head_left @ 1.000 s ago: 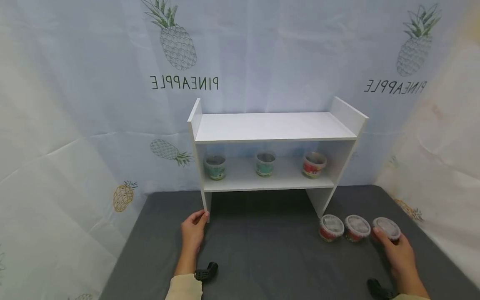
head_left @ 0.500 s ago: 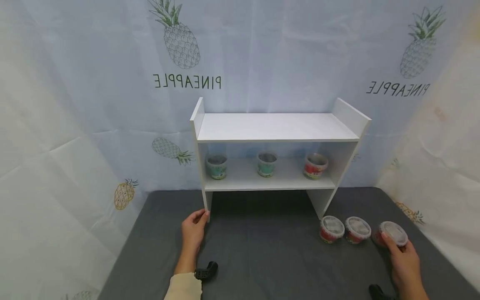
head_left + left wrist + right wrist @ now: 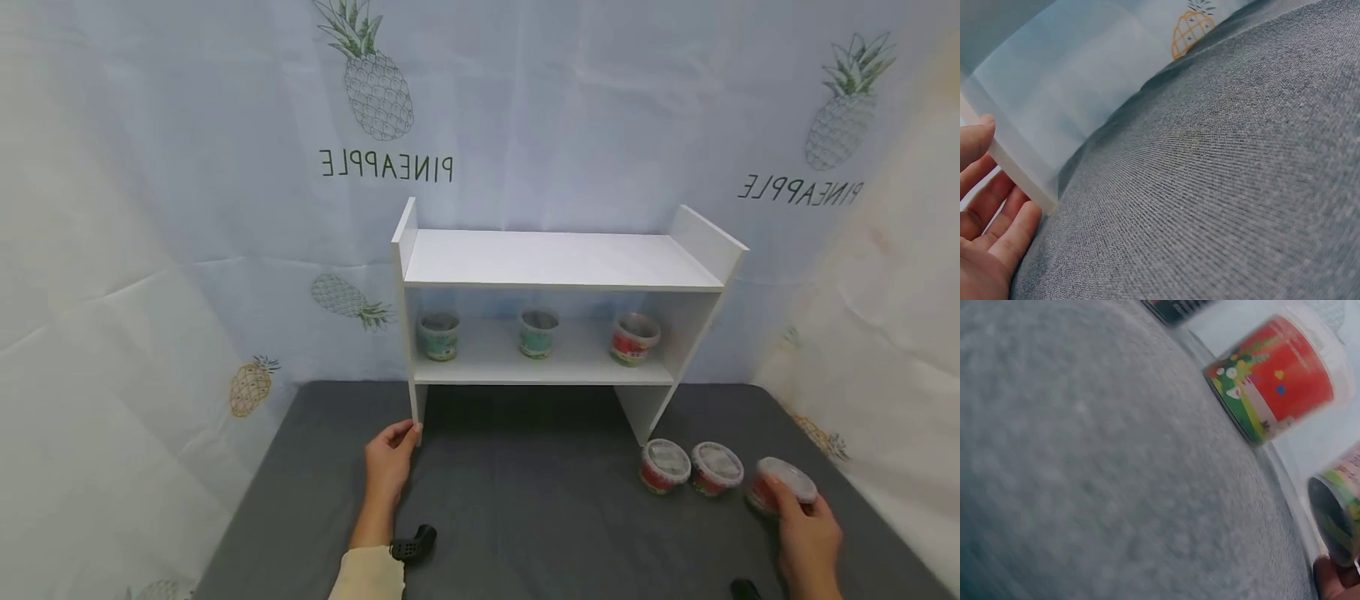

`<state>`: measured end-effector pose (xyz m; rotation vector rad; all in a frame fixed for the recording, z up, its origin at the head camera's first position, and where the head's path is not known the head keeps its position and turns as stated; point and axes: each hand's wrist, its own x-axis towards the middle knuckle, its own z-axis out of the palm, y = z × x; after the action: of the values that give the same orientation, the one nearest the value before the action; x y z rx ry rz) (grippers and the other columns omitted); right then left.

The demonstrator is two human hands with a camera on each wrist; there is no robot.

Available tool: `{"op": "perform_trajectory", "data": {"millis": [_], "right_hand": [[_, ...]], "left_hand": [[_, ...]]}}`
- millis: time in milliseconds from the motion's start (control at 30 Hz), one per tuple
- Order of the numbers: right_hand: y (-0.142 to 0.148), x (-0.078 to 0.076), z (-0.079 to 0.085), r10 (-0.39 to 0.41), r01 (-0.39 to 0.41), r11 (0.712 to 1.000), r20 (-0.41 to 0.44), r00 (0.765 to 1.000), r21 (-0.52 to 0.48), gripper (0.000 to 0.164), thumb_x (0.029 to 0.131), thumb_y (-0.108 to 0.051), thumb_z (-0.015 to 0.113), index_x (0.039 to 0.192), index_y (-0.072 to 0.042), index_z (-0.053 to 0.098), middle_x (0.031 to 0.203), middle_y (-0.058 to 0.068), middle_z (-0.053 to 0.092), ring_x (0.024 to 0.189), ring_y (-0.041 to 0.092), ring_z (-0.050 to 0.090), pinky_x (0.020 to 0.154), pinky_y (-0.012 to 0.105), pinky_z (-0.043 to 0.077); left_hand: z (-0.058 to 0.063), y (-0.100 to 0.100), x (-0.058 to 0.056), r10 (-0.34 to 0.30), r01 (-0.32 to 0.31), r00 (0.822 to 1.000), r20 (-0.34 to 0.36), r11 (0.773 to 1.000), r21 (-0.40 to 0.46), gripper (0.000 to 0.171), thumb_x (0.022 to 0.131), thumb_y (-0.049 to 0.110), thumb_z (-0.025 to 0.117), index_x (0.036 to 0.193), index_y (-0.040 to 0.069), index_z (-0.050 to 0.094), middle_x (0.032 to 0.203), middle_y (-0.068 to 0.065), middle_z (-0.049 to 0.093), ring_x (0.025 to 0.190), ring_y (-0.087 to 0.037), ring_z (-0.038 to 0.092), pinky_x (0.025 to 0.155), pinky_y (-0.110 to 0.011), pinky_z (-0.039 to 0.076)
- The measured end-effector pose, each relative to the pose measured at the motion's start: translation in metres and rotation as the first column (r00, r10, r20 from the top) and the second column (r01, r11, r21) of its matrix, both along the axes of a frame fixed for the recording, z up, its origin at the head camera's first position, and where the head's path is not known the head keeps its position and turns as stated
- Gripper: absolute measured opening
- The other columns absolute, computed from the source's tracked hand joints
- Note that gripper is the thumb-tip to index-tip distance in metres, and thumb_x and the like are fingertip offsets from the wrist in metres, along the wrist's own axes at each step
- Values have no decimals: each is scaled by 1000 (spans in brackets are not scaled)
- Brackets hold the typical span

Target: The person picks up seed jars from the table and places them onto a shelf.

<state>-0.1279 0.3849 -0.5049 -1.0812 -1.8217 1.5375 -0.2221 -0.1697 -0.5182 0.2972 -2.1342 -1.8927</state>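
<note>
With thumb and fingers on either side of it, my left hand (image 3: 386, 467) pinches the lower front edge of the left side panel (image 3: 1017, 170) of a white two-tier shelf (image 3: 555, 260). My right hand (image 3: 812, 533) grips a red lidded plastic cup (image 3: 762, 497) at the right of the table. That cup tilts, and its dark underside shows in the right wrist view, where only a bit of the hand appears. Left of it stand two more red lidded cups, one nearer (image 3: 717, 468) and one by the shelf's right foot (image 3: 664, 467).
On the middle shelf board stand two green cups, one left (image 3: 438, 337) and one central (image 3: 537, 335), and a red cup (image 3: 633, 340) at right. A dark grey cloth (image 3: 510, 517) covers the table. Pineapple-print curtains (image 3: 540, 117) hang behind and at both sides.
My right hand has drawn its cup a little rightward and nearer to me, away from the other two, and the cup now leans. My left hand stays at the shelf panel.
</note>
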Motion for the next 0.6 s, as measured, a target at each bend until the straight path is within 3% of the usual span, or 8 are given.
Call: {"op": "perform_trajectory", "data": {"millis": [100, 200, 300, 367, 433, 467, 500, 600], "right_hand": [[-5, 4, 9, -34, 35, 999, -21, 999, 16, 60, 85, -50, 72, 133, -17, 56, 96, -18, 51, 90, -2, 48, 70, 7, 37], [-13, 3, 30, -20, 22, 996, -32, 999, 86, 45, 86, -50, 72, 119, -24, 57, 90, -21, 50, 81, -3, 46, 62, 8, 36], [-29, -2, 65, 25, -8, 989, -113, 993, 147, 36, 88, -42, 73, 115, -24, 59, 92, -22, 54, 83, -4, 49, 64, 8, 37], [-42, -7, 93, 69, -34, 986, -213, 975, 163, 34, 88, -33, 75, 116, -22, 61, 94, -20, 58, 87, -3, 53, 67, 8, 38], [-56, -12, 123, 111, -61, 986, -335, 936, 155, 31, 86, -23, 78, 113, -19, 63, 96, -16, 62, 90, -1, 56, 69, 7, 40], [-63, -14, 138, 128, -76, 987, -405, 906, 141, 32, 85, -18, 79, 113, -18, 64, 98, -13, 63, 92, 1, 58, 71, 7, 41], [-69, -16, 153, 152, -99, 986, -470, 869, 136, 33, 84, -14, 79, 112, -16, 64, 100, -9, 65, 93, 3, 59, 71, 8, 43], [-89, -21, 195, 223, -171, 975, -649, 727, 144, 43, 80, -1, 79, 120, -8, 64, 111, 1, 65, 103, 12, 61, 77, 10, 48]], "left_hand": [[0, 1, 0, -11, 11, 1000, 2, 1000, 1, 41, 91, 37, 71, 116, 5, 70, 112, -14, 71, 99, -19, 65, 74, -18, 50], [-1, 1, 0, -7, 7, 1000, -2, 1000, 10, 39, 91, 35, 71, 116, 5, 71, 112, -14, 71, 99, -20, 65, 73, -18, 50], [0, 1, 0, -1, 1, 1000, 0, 1000, 7, 38, 92, 33, 71, 116, 4, 70, 112, -15, 71, 99, -20, 65, 73, -18, 50], [1, 2, 0, 7, -7, 1000, 3, 1000, 3, 37, 92, 32, 71, 115, 4, 71, 112, -15, 71, 98, -20, 65, 73, -18, 50], [2, 2, 0, 14, -14, 1000, 5, 1000, -2, 36, 92, 32, 71, 115, 4, 71, 111, -14, 71, 96, -19, 64, 72, -18, 50], [2, 2, 0, 18, -18, 1000, 6, 1000, -2, 35, 92, 31, 71, 115, 4, 71, 111, -14, 71, 95, -18, 64, 72, -18, 50], [2, 2, -1, 21, -21, 1000, 5, 1000, -2, 35, 92, 30, 71, 114, 4, 71, 110, -14, 71, 94, -18, 64, 72, -18, 49], [2, 2, -1, 22, -22, 1000, 8, 1000, -1, 34, 92, 30, 71, 114, 4, 71, 110, -14, 71, 93, -16, 64, 72, -19, 49]]}}
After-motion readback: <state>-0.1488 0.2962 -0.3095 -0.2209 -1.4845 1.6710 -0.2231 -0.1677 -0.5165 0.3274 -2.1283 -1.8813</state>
